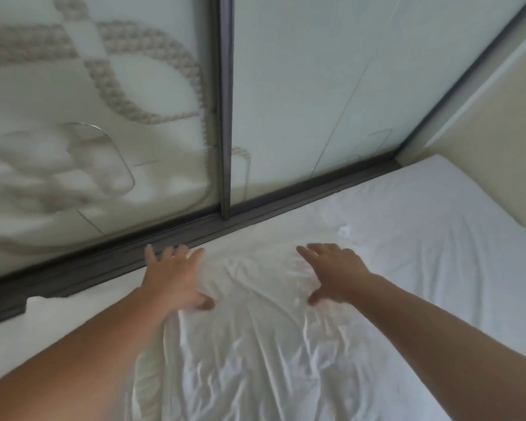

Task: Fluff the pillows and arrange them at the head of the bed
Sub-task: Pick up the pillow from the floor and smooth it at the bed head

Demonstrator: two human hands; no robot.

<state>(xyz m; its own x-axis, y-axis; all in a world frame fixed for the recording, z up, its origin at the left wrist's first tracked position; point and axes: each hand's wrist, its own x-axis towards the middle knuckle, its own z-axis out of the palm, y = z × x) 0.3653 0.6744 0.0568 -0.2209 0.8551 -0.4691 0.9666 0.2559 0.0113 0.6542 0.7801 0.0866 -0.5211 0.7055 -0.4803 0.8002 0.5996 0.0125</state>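
Both hands are spread flat, fingers splayed, gripping nothing. The left hand [173,276] presses the near-left edge of a crumpled white pillow [255,323], and the right hand [334,273] presses its far-right part. The pillow lies on the white bed [438,232], close beside the dark track [134,259] of the frosted sliding doors [301,86].

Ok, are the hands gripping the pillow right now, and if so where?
Nothing is gripped. The left hand and right hand lie open, fingers spread, palms down on the far end of the wrinkled white pillow.
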